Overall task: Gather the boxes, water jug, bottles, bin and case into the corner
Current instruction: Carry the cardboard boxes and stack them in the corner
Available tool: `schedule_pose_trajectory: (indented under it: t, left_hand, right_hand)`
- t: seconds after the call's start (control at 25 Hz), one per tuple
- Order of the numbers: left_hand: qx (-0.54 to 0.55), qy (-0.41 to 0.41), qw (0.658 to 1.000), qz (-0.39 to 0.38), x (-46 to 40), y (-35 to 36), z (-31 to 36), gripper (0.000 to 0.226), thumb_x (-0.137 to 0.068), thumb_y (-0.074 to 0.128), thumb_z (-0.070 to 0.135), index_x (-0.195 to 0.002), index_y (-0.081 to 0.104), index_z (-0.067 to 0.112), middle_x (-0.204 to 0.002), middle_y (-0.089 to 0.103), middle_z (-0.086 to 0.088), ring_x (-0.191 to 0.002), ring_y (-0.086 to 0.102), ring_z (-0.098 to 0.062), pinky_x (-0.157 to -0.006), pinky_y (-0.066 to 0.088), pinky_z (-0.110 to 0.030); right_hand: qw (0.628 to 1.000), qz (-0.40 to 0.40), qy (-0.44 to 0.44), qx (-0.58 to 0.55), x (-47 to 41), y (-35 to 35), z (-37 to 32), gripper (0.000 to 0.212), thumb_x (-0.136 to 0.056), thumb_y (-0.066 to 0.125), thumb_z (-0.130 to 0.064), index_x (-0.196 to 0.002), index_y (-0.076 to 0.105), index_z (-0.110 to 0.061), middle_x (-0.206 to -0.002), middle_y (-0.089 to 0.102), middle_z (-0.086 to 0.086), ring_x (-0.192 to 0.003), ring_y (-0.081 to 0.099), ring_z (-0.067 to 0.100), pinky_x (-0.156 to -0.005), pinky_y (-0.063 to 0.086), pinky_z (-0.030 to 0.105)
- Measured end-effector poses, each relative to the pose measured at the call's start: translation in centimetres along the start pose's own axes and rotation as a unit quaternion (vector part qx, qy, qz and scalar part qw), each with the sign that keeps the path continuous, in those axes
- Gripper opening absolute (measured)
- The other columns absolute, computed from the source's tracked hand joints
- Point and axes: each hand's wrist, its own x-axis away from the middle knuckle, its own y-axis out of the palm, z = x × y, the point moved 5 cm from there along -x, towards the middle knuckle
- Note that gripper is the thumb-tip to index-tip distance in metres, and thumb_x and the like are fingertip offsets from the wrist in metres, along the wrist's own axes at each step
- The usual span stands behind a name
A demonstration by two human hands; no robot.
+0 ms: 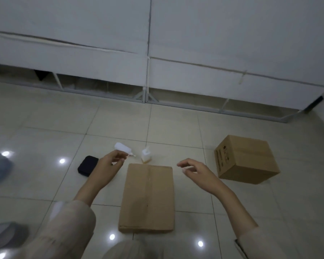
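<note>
A beige sleeve [67, 227] fills the lower left, closest to the lens, with a matching cuff at the lower right edge. From the sleeves two bare forearms reach out over a glossy tiled floor [45, 116] that mirrors ceiling lights as bright dots.

The left hand [108, 165] has its fingers curled in, thumb and fingertips close together beside the tip of a white bottle [123, 148] that lies tilted on its side; blur makes it impossible to tell whether the fingers actually touch it. The right hand [194, 170] hangs over the floor with fingers loosely spread and bent, holding nothing, between the two cardboard boxes.

There are two boxes. The flat box [148, 197] is a long, low rectangle of plain brown cardboard with a taped seam down its middle, lying between the arms. The cube box [245, 159] is taller, roughly cubic, with dark printed marks on its left face, and sits to the right, well apart from the flat one.

Two bottles show: the lying white one and a small upright bottle [146, 156] with a pale cap, just beyond the flat box's far edge. One dark, rounded case [88, 166] lies left of the left hand. At the left edge a blurred bluish translucent shape is partly visible. White fabric-covered cabinets [195, 43] stand behind.
</note>
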Motion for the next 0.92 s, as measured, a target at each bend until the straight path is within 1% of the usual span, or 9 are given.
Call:
schedule_pose_trajectory:
  t: [0.12, 0.24, 0.32, 0.44, 0.52, 0.6, 0.72, 0.84, 0.92]
  left_hand:
    - [0.000, -0.035, 0.999, 0.037, -1.4, -0.4, 0.3, 0.017, -0.091, 0.049, 0.012, -0.100, 0.059, 0.023, -0.096, 0.061, 0.010, -0.100, 0.057, -0.014, -0.083, 0.042, -0.023]
    - [-0.006, -0.079, 0.991, 0.108, -1.4, -1.4, -0.8, 0.018, -0.091, 0.050, 0.012, -0.103, 0.061, 0.020, -0.098, 0.061, 0.007, -0.096, 0.055, -0.010, -0.072, 0.037, -0.011]
    - [-0.007, -0.122, 0.978, 0.170, -0.7, -1.5, -2.1, 0.019, -0.091, 0.050, 0.012, -0.104, 0.061, 0.019, -0.101, 0.062, 0.004, -0.096, 0.056, -0.011, -0.075, 0.037, -0.015]
    - [0.005, -0.196, 0.946, 0.259, 1.1, 0.3, -3.5, 0.018, -0.091, 0.050, 0.012, -0.102, 0.060, 0.022, -0.101, 0.062, 0.004, -0.096, 0.056, -0.011, -0.082, 0.037, -0.022]
    - [0.028, -0.242, 0.918, 0.313, 2.5, 2.9, -3.5, 0.018, -0.091, 0.049, 0.012, -0.102, 0.060, 0.021, -0.101, 0.062, 0.002, -0.095, 0.056, -0.011, -0.082, 0.039, -0.022]
    - [0.057, -0.281, 0.887, 0.362, 4.0, 6.3, -3.2, 0.017, -0.091, 0.050, 0.012, -0.100, 0.060, 0.022, -0.100, 0.063, 0.002, -0.090, 0.056, -0.007, -0.077, 0.040, -0.019]
    - [0.095, -0.330, 0.841, 0.418, 6.1, 11.4, -2.7, 0.017, -0.091, 0.050, 0.011, -0.099, 0.061, 0.021, -0.099, 0.064, 0.002, -0.087, 0.053, 0.004, -0.072, 0.038, -0.011]
    - [0.126, -0.367, 0.794, 0.468, 7.8, 16.8, -2.2, 0.016, -0.090, 0.051, 0.009, -0.099, 0.060, 0.018, -0.099, 0.064, 0.000, -0.086, 0.053, 0.007, -0.069, 0.037, -0.007]
    - [0.146, -0.388, 0.772, 0.481, 8.0, 19.7, -2.4, 0.016, -0.090, 0.051, 0.009, -0.102, 0.059, 0.017, -0.102, 0.064, 0.000, -0.087, 0.054, 0.006, -0.068, 0.038, -0.006]
  right_hand:
    - [0.999, -0.032, -0.013, -0.008, -4.8, -0.9, -0.3, 0.019, -0.092, 0.048, -0.017, -0.103, 0.060, -0.028, -0.118, 0.059, -0.002, -0.099, 0.058, 0.008, -0.080, 0.043, 0.015]
    - [0.991, -0.122, -0.052, 0.004, -10.3, 0.9, -1.3, 0.020, -0.091, 0.048, -0.018, -0.100, 0.060, -0.031, -0.117, 0.059, -0.003, -0.099, 0.059, 0.009, -0.079, 0.044, 0.015]
    - [0.978, -0.190, -0.080, 0.019, -13.7, 2.5, -2.1, 0.020, -0.091, 0.048, -0.019, -0.101, 0.060, -0.031, -0.117, 0.060, -0.004, -0.102, 0.058, 0.009, -0.080, 0.044, 0.015]
    - [0.948, -0.292, -0.120, 0.043, -17.9, 4.1, -2.6, 0.021, -0.092, 0.048, -0.017, -0.102, 0.060, -0.030, -0.117, 0.060, -0.006, -0.104, 0.057, 0.008, -0.079, 0.043, 0.012]
    - [0.923, -0.350, -0.143, 0.066, -19.8, 4.2, -2.3, 0.022, -0.092, 0.047, -0.013, -0.104, 0.060, -0.026, -0.116, 0.060, -0.005, -0.102, 0.056, 0.008, -0.078, 0.043, 0.011]
    - [0.901, -0.394, -0.157, 0.092, -21.8, 4.0, -1.1, 0.023, -0.091, 0.046, -0.011, -0.103, 0.060, -0.025, -0.114, 0.061, -0.005, -0.102, 0.057, 0.008, -0.081, 0.045, 0.014]
    - [0.881, -0.421, -0.168, 0.137, -24.6, 4.2, 1.1, 0.024, -0.091, 0.045, -0.007, -0.106, 0.059, -0.020, -0.115, 0.059, -0.002, -0.107, 0.056, 0.014, -0.085, 0.044, 0.020]
    - [0.877, -0.424, -0.167, 0.152, -25.7, 5.1, 3.3, 0.026, -0.090, 0.045, -0.004, -0.107, 0.058, -0.017, -0.116, 0.058, 0.003, -0.109, 0.055, 0.019, -0.074, 0.040, 0.011]
    - [0.879, -0.418, -0.163, 0.160, -26.1, 6.0, 4.8, 0.028, -0.090, 0.044, -0.003, -0.113, 0.058, -0.013, -0.120, 0.057, 0.006, -0.106, 0.053, 0.017, -0.071, 0.038, 0.008]
